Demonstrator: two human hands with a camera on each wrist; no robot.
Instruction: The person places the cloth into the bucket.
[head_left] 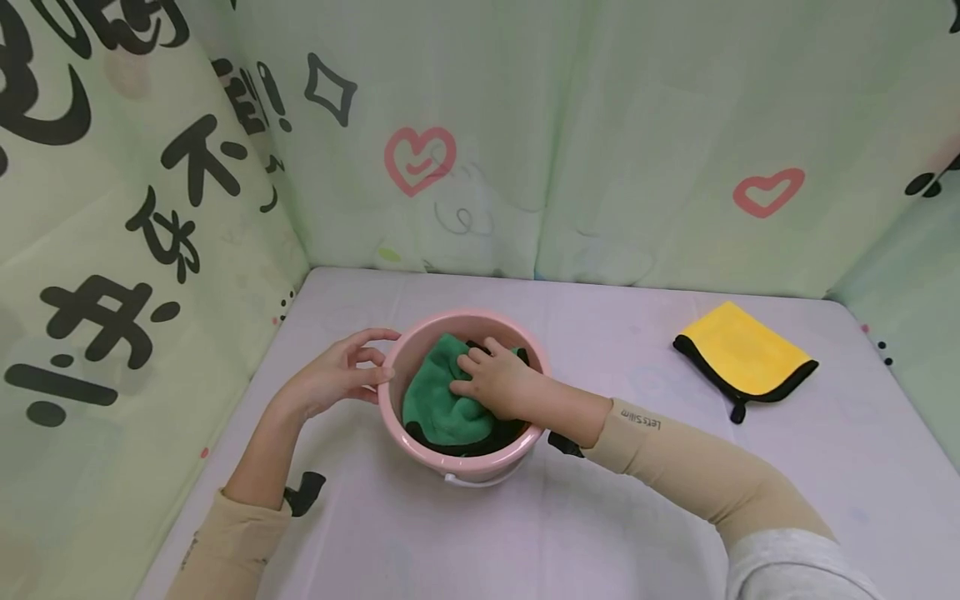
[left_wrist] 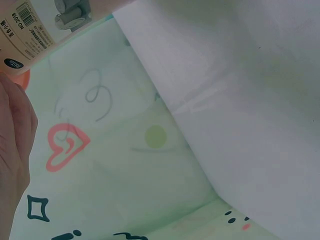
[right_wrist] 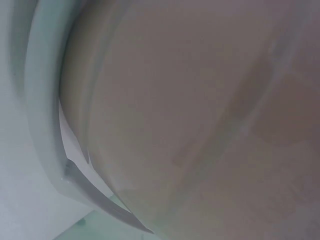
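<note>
A pink bucket (head_left: 463, 315) stands on the white-covered table, with a green cloth (head_left: 442, 400) edged in black bunched inside it. My left hand (head_left: 341, 375) holds the bucket's left rim with bent fingers. Down in the bucket, my right hand (head_left: 495, 382) grips the green cloth with curled fingers; part of the hand's underside is hidden. In the left wrist view, the left hand (left_wrist: 14, 135) shows only at the left edge, below a printed label (left_wrist: 25, 32). The right wrist view is filled by the bucket wall (right_wrist: 165, 100), with its pale handle (right_wrist: 42, 100) at the left.
A yellow cloth (head_left: 738, 350) with black edging and a small black loop lies at the right of the table (head_left: 600, 517). Pale green printed curtains (head_left: 637, 150) hang behind and at both sides. The bucket's handle hangs down at its front.
</note>
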